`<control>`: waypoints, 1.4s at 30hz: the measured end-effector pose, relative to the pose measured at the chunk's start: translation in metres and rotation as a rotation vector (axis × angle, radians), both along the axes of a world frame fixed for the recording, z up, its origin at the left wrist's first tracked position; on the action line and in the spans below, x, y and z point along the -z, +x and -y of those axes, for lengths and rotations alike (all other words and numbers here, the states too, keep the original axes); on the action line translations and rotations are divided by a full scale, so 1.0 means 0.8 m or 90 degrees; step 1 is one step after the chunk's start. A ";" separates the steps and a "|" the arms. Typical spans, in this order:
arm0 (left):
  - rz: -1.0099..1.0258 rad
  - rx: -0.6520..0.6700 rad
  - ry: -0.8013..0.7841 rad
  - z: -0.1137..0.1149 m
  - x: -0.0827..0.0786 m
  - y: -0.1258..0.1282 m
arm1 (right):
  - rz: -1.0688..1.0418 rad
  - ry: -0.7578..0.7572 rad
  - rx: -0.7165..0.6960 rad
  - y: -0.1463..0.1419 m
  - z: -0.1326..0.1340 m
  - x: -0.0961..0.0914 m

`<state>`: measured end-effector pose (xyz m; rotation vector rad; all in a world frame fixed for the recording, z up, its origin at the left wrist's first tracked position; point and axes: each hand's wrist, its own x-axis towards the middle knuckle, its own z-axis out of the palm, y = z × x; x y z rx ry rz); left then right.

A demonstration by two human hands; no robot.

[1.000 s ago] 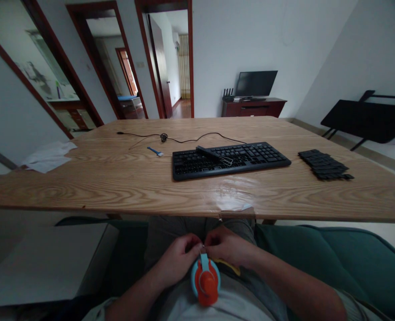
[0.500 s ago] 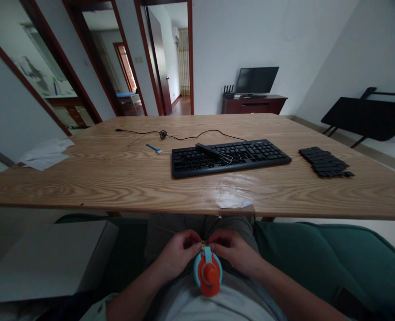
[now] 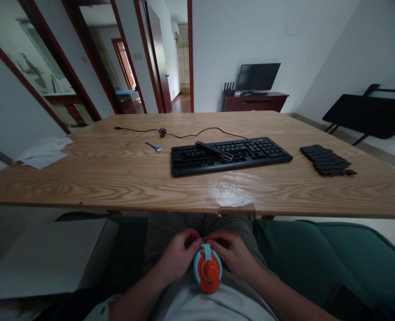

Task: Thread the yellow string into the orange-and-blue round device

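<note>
- The left hand [image 3: 179, 256] and the right hand [image 3: 232, 254] meet in the person's lap, below the near edge of the desk [image 3: 117, 178].
- Between them sits a round blue and orange gadget [image 3: 207, 270], resting against the person's shirt; its orange knob faces the camera and a blue tab rises from its top.
- The fingers of both hands are drawn in narrow and pinch at a tiny piece [image 3: 203, 240] right at the top of the gadget's tab; it is too small to tell what it is.
- The left thumb touches the gadget's upper left edge, the right thumb its upper right edge.
- On the desk, straight beyond the gadget, lies a black keyboard [image 3: 231, 156] with its cable [image 3: 184, 133] trailing off to the left.
- A slim black tool with a wire loop end [image 3: 214, 150] lies across the keyboard's keys.
- Right of the keyboard, well apart from it, sits a stack of loose black keycaps [image 3: 327, 160].
- Left of the keyboard, near the cable, lies a small blue brush [image 3: 154, 146].
- At the desk's far left edge rests a crumpled white sheet [image 3: 42, 151].
- The person sits on a green sofa [image 3: 318, 254] that spreads to both sides of the lap.
</note>
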<state>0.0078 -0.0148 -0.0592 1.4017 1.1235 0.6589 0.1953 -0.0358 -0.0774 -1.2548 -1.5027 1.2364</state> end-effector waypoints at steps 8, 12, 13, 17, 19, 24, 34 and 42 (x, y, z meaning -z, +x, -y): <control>-0.013 0.001 0.035 0.005 0.011 -0.003 | 0.064 0.079 -0.098 0.007 -0.006 -0.013; -0.011 -0.018 0.041 0.010 0.013 -0.005 | 0.083 0.061 -0.124 0.006 -0.008 -0.022; -0.011 -0.022 0.038 0.011 0.012 -0.005 | 0.084 0.052 -0.126 0.005 -0.009 -0.024; -0.001 -0.027 0.026 0.011 0.008 -0.005 | 0.046 -0.008 -0.116 0.001 -0.012 -0.024; 0.001 -0.028 0.026 0.009 0.007 -0.006 | 0.017 -0.039 -0.090 -0.002 -0.012 -0.018; 0.019 -0.018 0.025 0.010 0.009 -0.010 | -0.080 -0.074 -0.066 -0.004 -0.004 0.000; -0.028 0.002 0.060 0.016 0.010 -0.009 | -0.080 -0.009 -0.078 0.002 0.003 0.002; -0.147 0.132 0.165 0.021 -0.022 -0.014 | -0.155 -0.165 -0.233 0.015 -0.015 -0.003</control>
